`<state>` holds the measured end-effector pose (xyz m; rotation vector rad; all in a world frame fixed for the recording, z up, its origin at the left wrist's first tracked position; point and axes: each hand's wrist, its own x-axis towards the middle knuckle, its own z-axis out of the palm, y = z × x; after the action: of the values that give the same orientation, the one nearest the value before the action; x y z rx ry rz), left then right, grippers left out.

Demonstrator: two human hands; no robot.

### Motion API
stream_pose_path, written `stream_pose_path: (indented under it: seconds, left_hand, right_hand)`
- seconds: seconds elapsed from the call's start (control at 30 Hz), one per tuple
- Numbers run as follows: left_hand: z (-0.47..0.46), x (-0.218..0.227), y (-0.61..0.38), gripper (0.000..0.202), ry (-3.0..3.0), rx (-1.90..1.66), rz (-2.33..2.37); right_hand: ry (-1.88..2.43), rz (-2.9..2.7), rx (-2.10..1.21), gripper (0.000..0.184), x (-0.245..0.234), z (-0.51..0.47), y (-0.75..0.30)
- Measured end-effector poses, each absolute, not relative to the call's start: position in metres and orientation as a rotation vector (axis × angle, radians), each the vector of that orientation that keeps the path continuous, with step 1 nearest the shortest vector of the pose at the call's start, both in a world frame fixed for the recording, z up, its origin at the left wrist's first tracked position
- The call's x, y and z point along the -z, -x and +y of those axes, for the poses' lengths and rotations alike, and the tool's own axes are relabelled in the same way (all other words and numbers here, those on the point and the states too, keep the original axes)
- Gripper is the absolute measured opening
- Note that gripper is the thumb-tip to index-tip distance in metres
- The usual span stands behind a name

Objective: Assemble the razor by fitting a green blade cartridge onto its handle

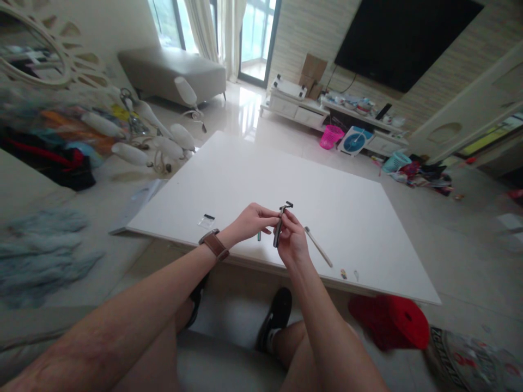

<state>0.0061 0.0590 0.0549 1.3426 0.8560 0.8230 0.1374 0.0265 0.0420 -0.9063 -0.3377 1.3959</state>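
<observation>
Over the near edge of the white tabletop (pixel 253 174), my right hand (pixel 295 242) is closed around a dark razor (pixel 277 235) with a T-shaped head pointing up and away. My left hand (pixel 251 222) reaches in from the left, its thumb and fingers pinching the razor just below the head. Under the left fingers a short dark green stick (pixel 259 236) shows, partly hidden. Beside the right hand lies a slim pale stick (pixel 319 247) with a darker end, like a toothbrush. To the left is a small clear packet (pixel 206 220) with a black top.
Two tiny items, a brownish piece (pixel 344 273) and a pale piece (pixel 356 275), lie near the table's front right edge. A red roll (pixel 408 321) stands on the floor there. Left of the table is a lamp (pixel 163 147) with several white shades.
</observation>
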Motion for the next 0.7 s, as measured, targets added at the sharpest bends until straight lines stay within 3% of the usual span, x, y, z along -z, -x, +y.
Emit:
stream_pose_path:
  seconds: [0.7]
  left_hand:
    - [0.0588,-0.0531,-0.0049,0.027,-1.423,-0.824,0.823]
  right_hand:
    - [0.935,-0.302,-1.383,0.016,-0.0413,0.0274,-0.1366]
